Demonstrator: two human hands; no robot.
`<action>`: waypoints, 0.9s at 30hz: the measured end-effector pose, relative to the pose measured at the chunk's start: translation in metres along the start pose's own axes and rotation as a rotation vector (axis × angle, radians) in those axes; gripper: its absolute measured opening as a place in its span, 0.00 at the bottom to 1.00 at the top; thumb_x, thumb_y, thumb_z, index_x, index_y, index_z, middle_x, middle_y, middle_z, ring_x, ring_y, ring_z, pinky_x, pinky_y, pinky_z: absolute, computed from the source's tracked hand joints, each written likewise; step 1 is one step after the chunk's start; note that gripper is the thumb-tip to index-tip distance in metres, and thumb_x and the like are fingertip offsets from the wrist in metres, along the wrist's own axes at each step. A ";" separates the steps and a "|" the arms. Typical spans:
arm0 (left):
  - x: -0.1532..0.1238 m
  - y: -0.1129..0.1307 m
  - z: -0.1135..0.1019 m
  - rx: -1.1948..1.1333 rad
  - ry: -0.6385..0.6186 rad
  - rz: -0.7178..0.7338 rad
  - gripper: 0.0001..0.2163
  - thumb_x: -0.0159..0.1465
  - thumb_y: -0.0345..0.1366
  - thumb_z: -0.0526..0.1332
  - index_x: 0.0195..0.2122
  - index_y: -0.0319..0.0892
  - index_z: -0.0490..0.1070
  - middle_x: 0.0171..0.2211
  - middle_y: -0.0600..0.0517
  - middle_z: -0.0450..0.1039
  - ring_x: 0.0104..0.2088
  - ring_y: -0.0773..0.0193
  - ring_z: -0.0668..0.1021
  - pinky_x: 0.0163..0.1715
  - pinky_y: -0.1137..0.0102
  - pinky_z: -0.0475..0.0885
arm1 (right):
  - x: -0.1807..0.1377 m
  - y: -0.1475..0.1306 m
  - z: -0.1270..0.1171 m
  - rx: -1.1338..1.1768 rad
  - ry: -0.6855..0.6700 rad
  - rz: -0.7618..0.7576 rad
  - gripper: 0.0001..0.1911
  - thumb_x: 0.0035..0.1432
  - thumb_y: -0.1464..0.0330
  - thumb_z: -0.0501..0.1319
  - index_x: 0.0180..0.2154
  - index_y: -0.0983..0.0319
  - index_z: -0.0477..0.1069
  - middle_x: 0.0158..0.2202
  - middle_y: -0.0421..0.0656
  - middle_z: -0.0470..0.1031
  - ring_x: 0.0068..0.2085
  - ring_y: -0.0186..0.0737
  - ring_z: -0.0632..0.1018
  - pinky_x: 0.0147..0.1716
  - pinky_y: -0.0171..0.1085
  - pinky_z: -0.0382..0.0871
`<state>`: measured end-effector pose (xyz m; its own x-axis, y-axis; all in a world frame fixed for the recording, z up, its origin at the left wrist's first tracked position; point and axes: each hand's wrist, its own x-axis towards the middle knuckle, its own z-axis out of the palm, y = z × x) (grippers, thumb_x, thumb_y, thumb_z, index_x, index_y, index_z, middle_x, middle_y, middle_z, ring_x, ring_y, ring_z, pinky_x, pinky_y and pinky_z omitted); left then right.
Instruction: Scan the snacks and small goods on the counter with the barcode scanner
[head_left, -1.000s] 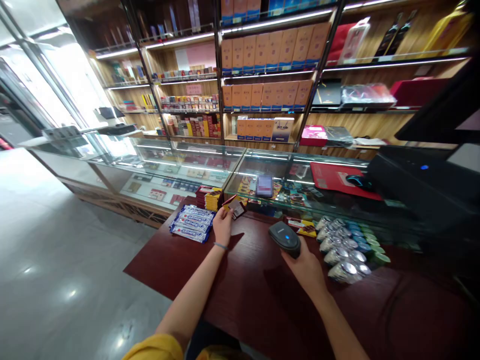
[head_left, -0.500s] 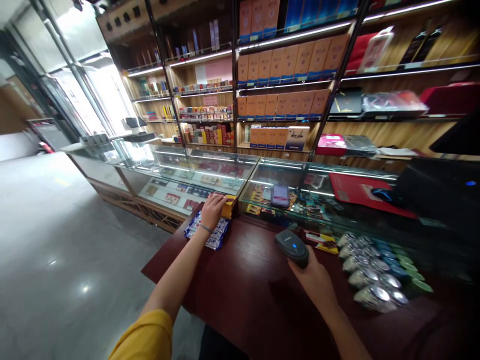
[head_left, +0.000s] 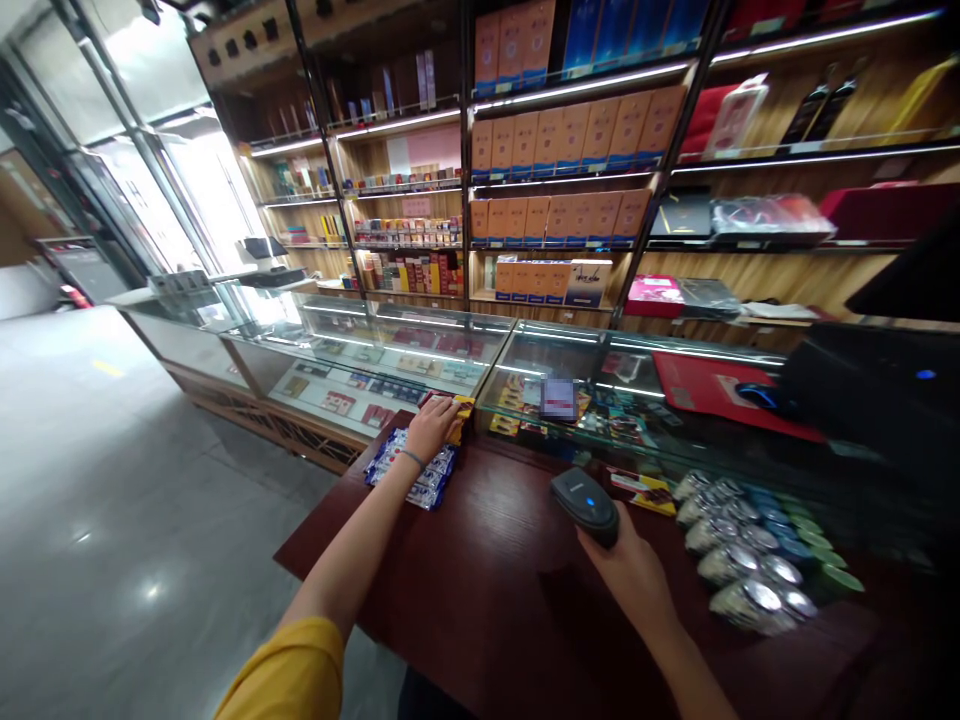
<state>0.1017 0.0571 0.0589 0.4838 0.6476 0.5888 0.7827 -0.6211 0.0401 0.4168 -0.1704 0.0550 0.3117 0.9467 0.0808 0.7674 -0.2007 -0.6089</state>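
My left hand (head_left: 433, 428) is at the far left part of the dark red counter, its fingers closed over a red-and-yellow snack packet (head_left: 463, 405) that lies against other yellow packaging. Partly under my left wrist are several blue-and-silver packets (head_left: 427, 487), laid out in overlapping rows. My right hand (head_left: 626, 560) grips the handle of a black barcode scanner (head_left: 586, 500), held above the counter with its blue light on. Just beyond the scanner lies another red-and-yellow packet (head_left: 641, 490).
Rows of silver-topped cans (head_left: 739, 560) stand on the right, beside blue and green ones. A glass display case (head_left: 420, 340) borders the counter. On its glass lie a red mat (head_left: 705, 390) and a mouse (head_left: 757, 397). Shelves of boxes (head_left: 559, 220) line the wall.
The view has shifted slightly. More of the red end of the packet shows by my left fingers. My right hand and the scanner stay almost where they were.
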 end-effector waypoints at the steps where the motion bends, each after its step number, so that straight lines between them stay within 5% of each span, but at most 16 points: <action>1: 0.000 0.000 0.001 -0.001 -0.003 -0.005 0.20 0.66 0.37 0.58 0.59 0.46 0.66 0.56 0.45 0.71 0.59 0.55 0.70 0.62 0.57 0.62 | 0.000 0.000 0.001 -0.002 0.003 -0.002 0.18 0.57 0.55 0.57 0.47 0.55 0.64 0.30 0.43 0.80 0.33 0.53 0.82 0.26 0.36 0.63; 18: -0.005 0.013 0.001 -0.041 0.080 0.016 0.22 0.67 0.40 0.57 0.62 0.47 0.64 0.62 0.45 0.65 0.64 0.48 0.63 0.64 0.50 0.57 | -0.013 0.018 -0.017 -0.007 0.142 0.018 0.21 0.56 0.56 0.58 0.50 0.56 0.64 0.34 0.46 0.81 0.37 0.53 0.82 0.30 0.38 0.67; 22: 0.001 0.043 0.010 -0.158 0.127 0.065 0.19 0.67 0.39 0.56 0.59 0.47 0.67 0.56 0.45 0.71 0.61 0.51 0.68 0.63 0.53 0.61 | -0.024 0.036 -0.032 0.076 0.175 0.084 0.21 0.56 0.57 0.59 0.50 0.57 0.65 0.35 0.45 0.80 0.41 0.52 0.81 0.34 0.38 0.69; 27: 0.011 0.116 0.040 -0.257 0.101 0.120 0.18 0.68 0.38 0.55 0.58 0.46 0.69 0.53 0.44 0.71 0.57 0.53 0.71 0.60 0.56 0.66 | -0.039 0.063 -0.053 0.057 0.270 0.181 0.29 0.54 0.57 0.60 0.56 0.58 0.64 0.39 0.47 0.80 0.42 0.52 0.81 0.33 0.39 0.70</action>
<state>0.2136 0.0102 0.0375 0.5151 0.5240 0.6783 0.5912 -0.7902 0.1614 0.4829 -0.2329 0.0547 0.5831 0.7947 0.1688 0.6560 -0.3380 -0.6749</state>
